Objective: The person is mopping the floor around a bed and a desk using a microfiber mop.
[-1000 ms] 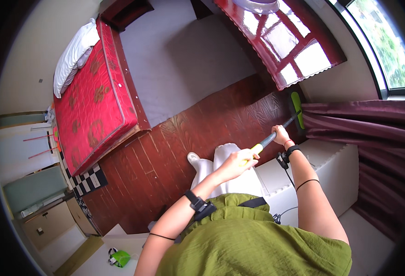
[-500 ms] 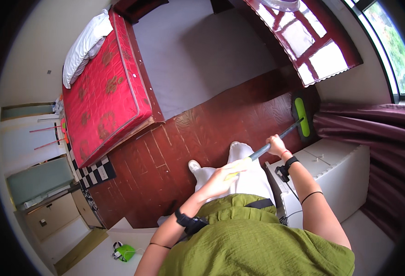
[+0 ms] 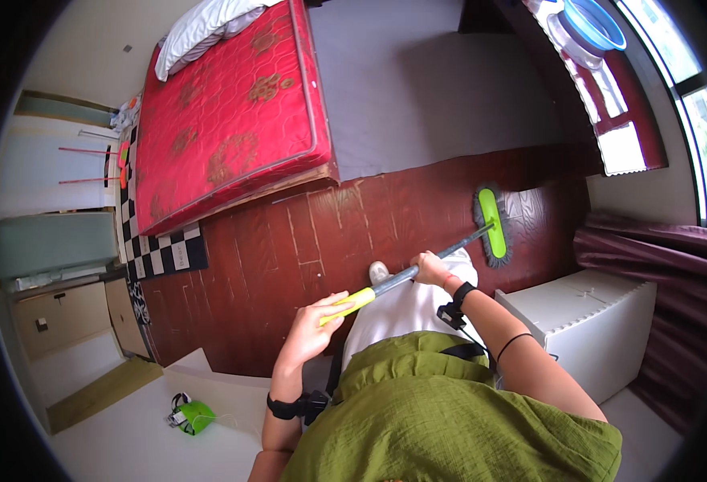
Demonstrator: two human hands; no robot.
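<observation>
I hold a flat mop (image 3: 491, 227) by its long grey pole, which slants from lower left to upper right. My left hand (image 3: 309, 331) is closed round the yellow grip at the pole's near end. Farther along, my right hand (image 3: 430, 268) wraps the grey part of the pole. The mop's green plate with its grey fringe lies on the dark red wooden floor (image 3: 265, 265), to the right of my feet and short of the purple curtain.
A bed with a red mattress (image 3: 225, 120) and white pillow (image 3: 205, 36) stands at the far left, beside a grey floor covering (image 3: 401, 96). At right are a white cabinet (image 3: 586, 321), a purple curtain (image 3: 622, 249) and a blue basin (image 3: 594, 22). A green pouch (image 3: 194, 418) lies lower left.
The mop head has come left, away from the curtain corner. Both hands have shifted left with the pole, still holding it. My view has turned somewhat too.
</observation>
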